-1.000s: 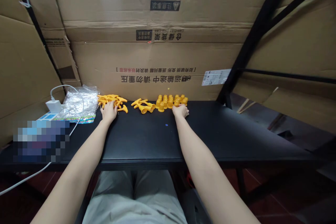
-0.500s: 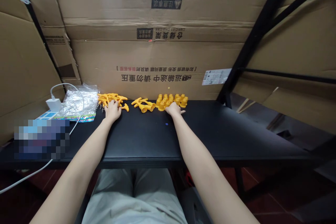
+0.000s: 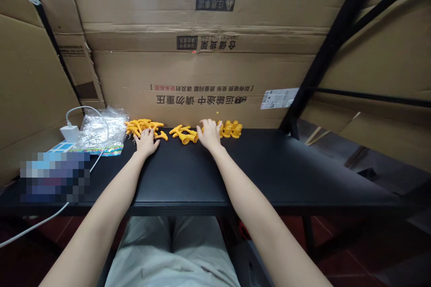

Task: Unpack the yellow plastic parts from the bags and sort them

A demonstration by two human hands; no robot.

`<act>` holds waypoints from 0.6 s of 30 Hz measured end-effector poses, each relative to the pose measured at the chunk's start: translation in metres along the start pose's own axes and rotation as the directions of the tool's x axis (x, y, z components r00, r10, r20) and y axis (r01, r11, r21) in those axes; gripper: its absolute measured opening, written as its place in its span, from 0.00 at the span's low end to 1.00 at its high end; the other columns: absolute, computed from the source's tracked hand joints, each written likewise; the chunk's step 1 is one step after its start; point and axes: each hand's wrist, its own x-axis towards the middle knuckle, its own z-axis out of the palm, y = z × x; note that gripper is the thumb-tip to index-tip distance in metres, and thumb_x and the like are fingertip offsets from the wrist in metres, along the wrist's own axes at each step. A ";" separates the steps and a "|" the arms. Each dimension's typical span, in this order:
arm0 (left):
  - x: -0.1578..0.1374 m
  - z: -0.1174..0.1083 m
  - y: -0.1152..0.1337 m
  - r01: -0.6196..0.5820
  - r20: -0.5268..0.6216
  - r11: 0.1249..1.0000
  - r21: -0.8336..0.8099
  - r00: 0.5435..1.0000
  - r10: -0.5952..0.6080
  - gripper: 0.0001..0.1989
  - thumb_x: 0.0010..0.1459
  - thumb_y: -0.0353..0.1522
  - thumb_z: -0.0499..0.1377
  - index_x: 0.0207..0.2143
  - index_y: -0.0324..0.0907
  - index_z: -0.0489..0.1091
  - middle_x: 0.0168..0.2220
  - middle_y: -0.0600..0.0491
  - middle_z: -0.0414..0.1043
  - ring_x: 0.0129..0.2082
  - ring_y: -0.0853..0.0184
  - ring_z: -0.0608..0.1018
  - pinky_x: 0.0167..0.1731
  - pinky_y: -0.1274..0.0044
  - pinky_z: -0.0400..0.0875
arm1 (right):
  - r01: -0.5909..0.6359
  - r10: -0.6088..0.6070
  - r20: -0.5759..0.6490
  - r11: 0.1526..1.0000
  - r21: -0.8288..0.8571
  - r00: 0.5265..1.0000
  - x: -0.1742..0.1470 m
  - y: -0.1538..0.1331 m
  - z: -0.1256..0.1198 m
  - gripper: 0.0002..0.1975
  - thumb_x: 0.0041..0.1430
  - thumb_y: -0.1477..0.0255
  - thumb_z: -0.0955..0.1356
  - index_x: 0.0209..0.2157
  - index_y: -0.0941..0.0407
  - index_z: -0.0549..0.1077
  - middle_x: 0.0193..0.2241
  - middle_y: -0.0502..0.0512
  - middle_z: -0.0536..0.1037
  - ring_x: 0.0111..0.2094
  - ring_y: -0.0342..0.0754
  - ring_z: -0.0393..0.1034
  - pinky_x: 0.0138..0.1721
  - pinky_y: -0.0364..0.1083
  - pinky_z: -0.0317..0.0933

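Leftward the right hand (image 3: pixel 210 135) has been swung, over the left end of the standing cups (image 3: pixel 228 129); half a second ago it was held at their front, and the right-hand cups are now uncovered. From the far left: a white cable (image 3: pixel 107 139) is looped from a charger (image 3: pixel 69 133), and just beside it a clear plastic bag (image 3: pixel 103 128) is laid on the black table (image 3: pixel 188 175). Next comes a heap of yellow handles (image 3: pixel 143 123), its near side partly covered by the left hand (image 3: pixel 146 144), gaps seen between the fingers; whether a handle is gripped cannot be told. Between the hands, loose handles (image 3: pixel 180 130) and two tipped cups (image 3: pixel 185 139) are seen lying together. Now the right hand: thumb and fingers are spread apart, back upward, some cups hidden behind. Farther right, yellow cups are stood close together, wide ends down, near the cardboard (image 3: pixel 202 67), onto which a paper label (image 3: pixel 279 98) is stuck.
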 end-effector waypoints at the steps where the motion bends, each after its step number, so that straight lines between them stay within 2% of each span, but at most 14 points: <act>1: 0.000 0.000 0.000 0.004 0.000 1.000 0.006 1.000 -0.004 0.29 0.59 0.40 0.52 0.62 0.44 0.56 0.63 0.41 0.57 0.63 0.52 0.58 0.61 0.50 0.47 | 0.067 -0.067 0.050 0.998 -0.002 0.996 -0.002 -0.006 0.003 0.14 0.64 0.69 0.60 0.47 0.59 0.70 0.46 0.65 0.73 0.52 0.58 0.63 0.61 0.68 0.34; 4: 0.001 0.001 -0.001 0.014 -0.007 1.000 0.007 1.000 -0.014 0.28 0.59 0.38 0.51 0.62 0.43 0.57 0.62 0.41 0.58 0.63 0.52 0.59 0.61 0.51 0.48 | 0.224 -0.220 0.244 0.974 0.011 0.945 -0.012 -0.021 0.013 0.16 0.66 0.65 0.60 0.49 0.55 0.71 0.48 0.62 0.73 0.53 0.57 0.62 0.61 0.69 0.33; 6: 0.001 0.001 -0.002 0.008 -0.010 1.000 0.002 1.000 -0.008 0.28 0.59 0.37 0.51 0.62 0.44 0.57 0.62 0.41 0.58 0.63 0.52 0.60 0.61 0.50 0.49 | 0.283 -0.270 0.364 0.959 0.017 0.891 -0.017 -0.027 0.020 0.17 0.65 0.63 0.61 0.52 0.54 0.71 0.50 0.63 0.72 0.56 0.58 0.60 0.60 0.71 0.33; 8: 0.001 0.001 -0.002 -0.005 -0.012 1.000 -0.005 1.000 0.004 0.28 0.59 0.35 0.51 0.62 0.44 0.58 0.63 0.42 0.57 0.63 0.52 0.59 0.60 0.50 0.49 | 0.308 -0.281 0.430 0.951 0.009 0.858 -0.021 -0.030 0.025 0.18 0.65 0.63 0.62 0.52 0.53 0.71 0.51 0.64 0.71 0.57 0.58 0.59 0.59 0.73 0.33; 12: 0.001 0.000 -0.003 -0.025 -0.007 0.999 -0.027 1.000 0.024 0.25 0.60 0.31 0.48 0.60 0.47 0.61 0.65 0.44 0.55 0.64 0.52 0.57 0.59 0.46 0.48 | 0.324 -0.288 0.419 0.946 -0.015 0.861 -0.022 -0.031 0.030 0.15 0.64 0.67 0.63 0.50 0.52 0.73 0.46 0.62 0.73 0.53 0.56 0.62 0.59 0.73 0.33; 18: 0.003 0.001 -0.004 -0.013 -0.011 0.999 -0.047 1.000 0.012 0.24 0.62 0.33 0.47 0.59 0.47 0.62 0.66 0.45 0.53 0.65 0.53 0.57 0.59 0.45 0.47 | 0.339 -0.314 0.301 0.940 -0.034 0.901 -0.020 -0.029 0.033 0.11 0.60 0.77 0.62 0.43 0.54 0.73 0.40 0.58 0.74 0.46 0.53 0.67 0.59 0.71 0.36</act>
